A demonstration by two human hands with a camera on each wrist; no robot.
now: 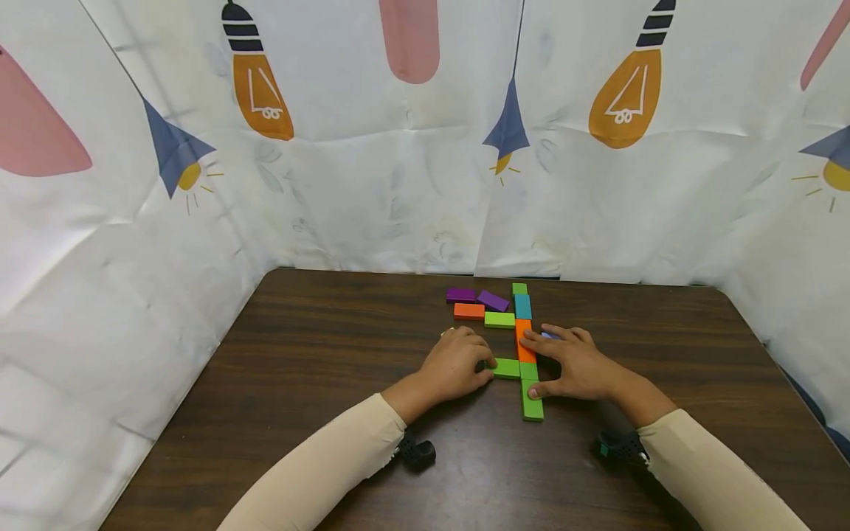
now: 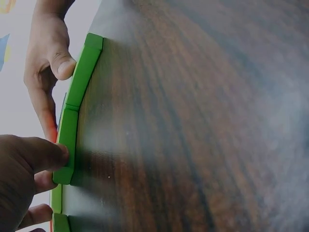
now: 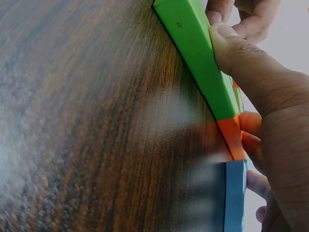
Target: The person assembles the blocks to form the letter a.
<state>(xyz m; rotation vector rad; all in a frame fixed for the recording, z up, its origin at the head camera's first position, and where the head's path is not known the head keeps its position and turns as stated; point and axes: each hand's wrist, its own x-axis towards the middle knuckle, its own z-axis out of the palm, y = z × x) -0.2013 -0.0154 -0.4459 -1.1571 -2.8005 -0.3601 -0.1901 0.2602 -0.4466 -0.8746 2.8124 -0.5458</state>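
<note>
1. The crosswise green block (image 1: 507,369) lay just to the right of the fingers of my left hand (image 1: 457,363), its long axis roughly parallel to the far edge of the counter (image 1: 299,339).
2. Its right end met the left side of a row of blocks (image 1: 528,371), which pointed toward that far edge.
3. My left hand was the nearer one: its thumb and fingers pinched the block near its left end, parted only by the block itself.
4. My right hand (image 1: 576,365) came over the row from the counter's right-edge side, fingers spread and clasping nothing; the thumb touched the end green block (image 1: 533,409), other fingertips the orange block (image 1: 524,327).
5. Just beside those fingers, right of the row, was a loose blue block (image 3: 235,195).
</note>
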